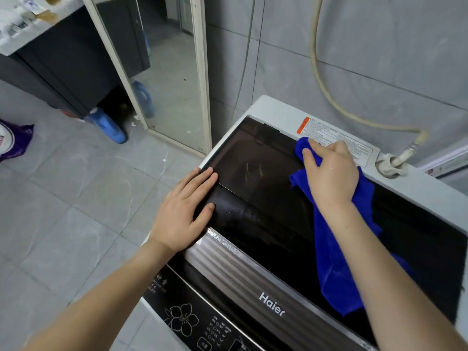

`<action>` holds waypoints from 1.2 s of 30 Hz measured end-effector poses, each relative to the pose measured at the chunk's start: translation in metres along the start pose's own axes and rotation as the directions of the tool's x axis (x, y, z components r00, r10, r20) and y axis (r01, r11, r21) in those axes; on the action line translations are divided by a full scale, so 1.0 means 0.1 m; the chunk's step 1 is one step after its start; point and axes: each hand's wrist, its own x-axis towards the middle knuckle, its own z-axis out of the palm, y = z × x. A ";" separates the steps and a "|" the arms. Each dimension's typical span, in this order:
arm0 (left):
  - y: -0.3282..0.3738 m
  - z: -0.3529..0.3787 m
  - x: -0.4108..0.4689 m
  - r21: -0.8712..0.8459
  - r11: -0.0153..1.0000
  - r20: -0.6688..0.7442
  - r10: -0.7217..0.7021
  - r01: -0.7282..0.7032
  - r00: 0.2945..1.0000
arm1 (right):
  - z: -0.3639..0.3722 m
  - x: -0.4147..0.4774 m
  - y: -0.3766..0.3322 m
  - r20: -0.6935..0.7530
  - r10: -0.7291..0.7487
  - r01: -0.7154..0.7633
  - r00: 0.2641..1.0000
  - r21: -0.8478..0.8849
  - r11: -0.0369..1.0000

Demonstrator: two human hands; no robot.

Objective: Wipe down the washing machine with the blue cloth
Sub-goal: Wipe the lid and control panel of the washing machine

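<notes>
A blue detergent bottle [107, 126] stands on the tiled floor [76, 198] at the foot of a dark cabinet [63, 67], beside a leaning mirror [162, 72]; a purple bag [14, 140] lies at the far left edge. What either holds cannot be told.

The Haier top-loading washing machine [278, 295] fills the lower right, its dark glass lid [253, 158] shut. The right hand [329, 173] lies palm-down with fingers spread, pressing the blue cloth [336, 262] onto the lid's rear edge — fingertips reach the warning label [334, 138] on the white back rim. The cloth trails from under that hand toward the front, across the lid, ending just short of the silver handle strip [240, 272].

The left hand [184, 214] rests open and flat on the lid's left edge, thumb on the glass, fingers along the fold line, holding nothing.

A beige hose [324, 79] loops down the tiled wall to the inlet fitting [391, 165] at the back right corner, near the right hand. The lid's middle is bare between the two hands; left of the machine the floor lies open.
</notes>
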 end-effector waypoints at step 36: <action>-0.06 0.06 0.00 -0.038 0.999 -0.032 0.004 -0.005 0.999 | 0.02 -0.18 -0.29 0.110 -0.522 0.500 0.846 0.179 0.847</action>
